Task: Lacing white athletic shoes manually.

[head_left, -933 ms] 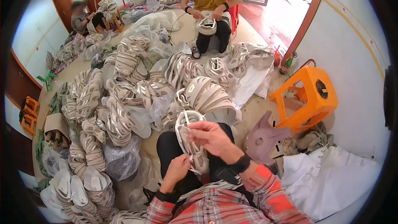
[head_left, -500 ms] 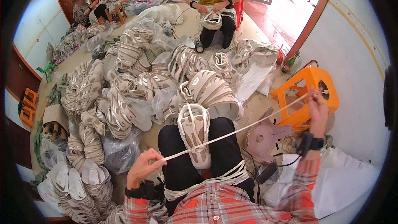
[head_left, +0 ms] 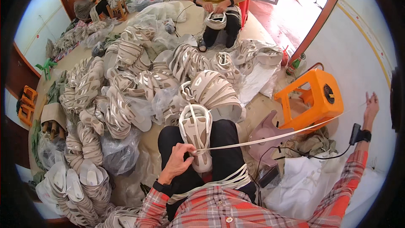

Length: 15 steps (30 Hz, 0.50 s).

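Between my thighs rests a beige and white sneaker [head_left: 195, 127], its toe toward me. My left hand [head_left: 179, 160] is closed in a pinch over the toe, gripping a long cream shoelace [head_left: 253, 142]. From there the lace curves rightward past the orange stool, its far part thin and blurred. Near the wall my right hand [head_left: 371, 106] is raised with fingers apart, close to the lace's faint far end. Further laces [head_left: 230, 180] lie across my lap.
Stacked shoe uppers [head_left: 217, 88] lie ahead and to the left, among plastic bags [head_left: 122, 152]. At right stand an orange stool [head_left: 314, 97] and a green bottle [head_left: 295, 64]. A black cable [head_left: 312, 157] runs to my right wrist. Another person [head_left: 219, 4] sits opposite, handling a shoe.
My right hand has swung outward to the right and its fingers have spread. My left hand has moved right, onto the sneaker's toe, with the lace in it. The lace now sags in a curve.
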### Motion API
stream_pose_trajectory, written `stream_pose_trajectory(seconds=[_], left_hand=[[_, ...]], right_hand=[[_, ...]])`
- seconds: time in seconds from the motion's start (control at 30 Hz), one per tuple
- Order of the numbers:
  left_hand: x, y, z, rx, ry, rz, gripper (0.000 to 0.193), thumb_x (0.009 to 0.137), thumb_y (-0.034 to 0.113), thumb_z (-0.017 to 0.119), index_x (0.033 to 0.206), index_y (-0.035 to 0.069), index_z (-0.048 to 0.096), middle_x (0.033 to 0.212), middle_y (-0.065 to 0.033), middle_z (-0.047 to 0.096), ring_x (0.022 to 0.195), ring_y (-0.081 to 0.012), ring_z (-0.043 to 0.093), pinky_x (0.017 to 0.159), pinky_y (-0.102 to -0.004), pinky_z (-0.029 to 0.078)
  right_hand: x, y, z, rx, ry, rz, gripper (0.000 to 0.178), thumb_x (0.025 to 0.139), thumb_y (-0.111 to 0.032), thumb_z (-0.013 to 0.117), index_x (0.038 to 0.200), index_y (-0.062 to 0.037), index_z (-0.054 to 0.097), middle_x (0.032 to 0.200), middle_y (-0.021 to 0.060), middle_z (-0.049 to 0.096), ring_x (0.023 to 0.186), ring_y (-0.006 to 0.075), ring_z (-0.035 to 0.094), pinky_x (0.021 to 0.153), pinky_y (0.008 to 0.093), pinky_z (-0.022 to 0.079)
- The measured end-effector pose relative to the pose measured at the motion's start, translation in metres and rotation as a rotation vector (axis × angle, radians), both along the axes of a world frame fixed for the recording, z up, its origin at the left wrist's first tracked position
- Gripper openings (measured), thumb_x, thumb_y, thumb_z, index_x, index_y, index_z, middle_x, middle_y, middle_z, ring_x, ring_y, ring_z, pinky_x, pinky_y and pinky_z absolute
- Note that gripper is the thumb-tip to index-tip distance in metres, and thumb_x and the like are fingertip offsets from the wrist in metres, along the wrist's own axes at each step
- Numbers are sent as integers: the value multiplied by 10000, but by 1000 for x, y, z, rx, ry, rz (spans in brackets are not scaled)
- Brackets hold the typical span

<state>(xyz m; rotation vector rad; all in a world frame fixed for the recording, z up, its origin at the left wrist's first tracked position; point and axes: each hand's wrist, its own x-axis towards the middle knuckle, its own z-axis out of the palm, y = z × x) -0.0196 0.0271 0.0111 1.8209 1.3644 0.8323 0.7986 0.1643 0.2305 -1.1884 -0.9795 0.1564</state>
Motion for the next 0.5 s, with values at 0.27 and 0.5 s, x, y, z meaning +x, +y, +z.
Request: stream_pose_trajectory(seconds=[0.27, 0.5], left_hand=[[2, -2, -12, 269, 195, -57, 342, 682, -23, 526, 1013, 63, 532, 784, -89, 560, 838, -283, 520, 710, -372, 390], [20, 24, 30, 110, 512, -185, 324, 652, 15, 543, 973, 51, 558, 753, -145, 586, 722, -331, 568, 716, -380, 440]], right_hand=[[11, -19, 55, 10, -11, -56, 369, 964, -130, 388, 1250, 104, 395, 1095, 126, 486, 911, 156, 542, 991, 333, 423], [0, -24, 71, -158, -236, -10, 388, 971, -175, 390, 1284, 54, 393, 1123, 114, 495, 1132, 173, 475, 1032, 283, 347]])
